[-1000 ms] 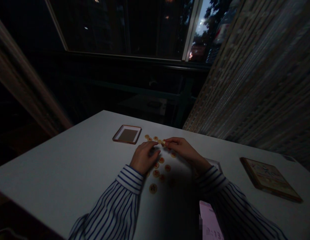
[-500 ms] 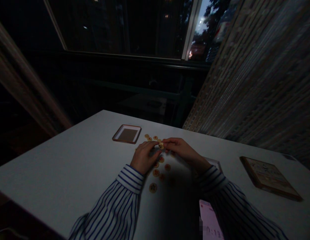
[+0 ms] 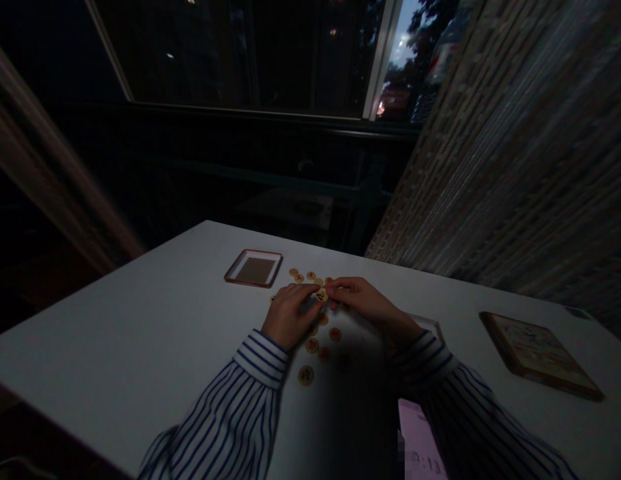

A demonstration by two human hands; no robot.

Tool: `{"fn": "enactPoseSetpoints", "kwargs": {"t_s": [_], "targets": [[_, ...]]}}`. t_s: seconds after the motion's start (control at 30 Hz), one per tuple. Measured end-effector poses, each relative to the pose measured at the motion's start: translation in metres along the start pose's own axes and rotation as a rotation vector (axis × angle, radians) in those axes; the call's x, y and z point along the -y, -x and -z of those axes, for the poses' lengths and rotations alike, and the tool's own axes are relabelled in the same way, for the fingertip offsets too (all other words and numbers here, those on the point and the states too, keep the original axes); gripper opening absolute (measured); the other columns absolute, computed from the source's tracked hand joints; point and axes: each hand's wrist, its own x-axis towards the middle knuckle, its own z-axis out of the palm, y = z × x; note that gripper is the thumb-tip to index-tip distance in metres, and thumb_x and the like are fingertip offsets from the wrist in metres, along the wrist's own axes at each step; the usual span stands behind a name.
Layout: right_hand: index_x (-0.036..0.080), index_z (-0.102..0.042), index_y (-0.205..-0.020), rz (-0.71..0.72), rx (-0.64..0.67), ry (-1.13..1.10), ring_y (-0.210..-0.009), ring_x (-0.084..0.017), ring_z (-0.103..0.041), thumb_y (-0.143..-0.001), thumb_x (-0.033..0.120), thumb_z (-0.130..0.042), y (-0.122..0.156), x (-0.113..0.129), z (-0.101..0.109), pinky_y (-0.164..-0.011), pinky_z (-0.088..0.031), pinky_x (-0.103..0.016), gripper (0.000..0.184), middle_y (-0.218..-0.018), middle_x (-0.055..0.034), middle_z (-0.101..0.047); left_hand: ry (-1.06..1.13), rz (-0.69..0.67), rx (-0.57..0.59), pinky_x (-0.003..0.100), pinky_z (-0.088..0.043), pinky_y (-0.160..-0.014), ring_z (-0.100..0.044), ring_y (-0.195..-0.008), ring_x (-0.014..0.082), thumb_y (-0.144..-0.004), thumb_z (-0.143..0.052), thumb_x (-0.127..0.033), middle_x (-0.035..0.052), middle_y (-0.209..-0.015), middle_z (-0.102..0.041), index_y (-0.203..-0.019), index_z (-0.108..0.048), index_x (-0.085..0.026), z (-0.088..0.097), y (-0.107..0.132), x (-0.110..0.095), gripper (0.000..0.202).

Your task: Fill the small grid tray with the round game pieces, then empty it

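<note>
Several small round wooden discs (image 3: pixel 306 375) with red or dark marks lie scattered on a white table (image 3: pixel 140 347). My left hand (image 3: pixel 290 313) and my right hand (image 3: pixel 357 300) meet above them, fingertips together. Both pinch one disc (image 3: pixel 321 294) between them, tilted up so its dark mark shows. More discs (image 3: pixel 310 275) lie just beyond the fingers, others under and near my wrists. Striped sleeves cover both forearms.
A shallow open box tray (image 3: pixel 254 268) lies left of the discs. A flat box lid with a picture (image 3: pixel 540 355) lies at the right. A pink phone screen (image 3: pixel 423 443) glows at the near edge. A brick wall rises at the right, a dark window behind.
The disc pinched between my fingertips has turned up to show its face and shifted slightly left. Both hands stayed almost in place.
</note>
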Motion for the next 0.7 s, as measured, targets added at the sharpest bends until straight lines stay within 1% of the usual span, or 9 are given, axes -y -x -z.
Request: {"fn": "enactPoseSetpoints", "kwargs": {"t_s": [0.27, 0.43, 0.7], "targets": [[0.015, -0.068, -0.081, 0.013, -0.034, 0.014, -0.062, -0.011, -0.054, -0.072, 0.038, -0.060, -0.001, 0.003, -0.001, -0.061, -0.041, -0.024, 0.026, -0.066, -0.0003, -0.062, -0.020, -0.007, -0.013, 0.034, -0.045, -0.078, -0.059, -0.086, 0.0187, -0.076, -0.059, -0.026, 0.0041, -0.090, -0.067, -0.096, -0.060, -0.019, 0.000, 0.000, 0.000, 0.021], [0.015, -0.067, -0.082, -0.016, -0.102, 0.017, -0.063, -0.011, -0.054, -0.071, 0.037, -0.059, 0.000, 0.007, -0.001, -0.059, -0.041, -0.024, 0.026, -0.079, -0.0030, -0.066, -0.023, 0.006, -0.034, 0.034, -0.045, -0.078, -0.058, -0.085, 0.0183, -0.075, -0.059, -0.024, 0.0039, -0.088, -0.066, -0.094, -0.060, -0.019, 0.002, -0.001, -0.003, 0.020], [0.014, -0.066, -0.084, 0.032, -0.217, 0.031, -0.065, -0.011, -0.053, -0.073, 0.034, -0.057, 0.003, 0.016, 0.008, -0.062, -0.040, -0.024, 0.024, -0.085, -0.0059, -0.068, -0.049, -0.005, -0.080, 0.034, -0.046, -0.075, -0.060, -0.080, 0.0183, -0.074, -0.060, -0.028, 0.0047, -0.084, -0.066, -0.093, -0.060, -0.019, 0.002, 0.000, -0.003, 0.021]]}}
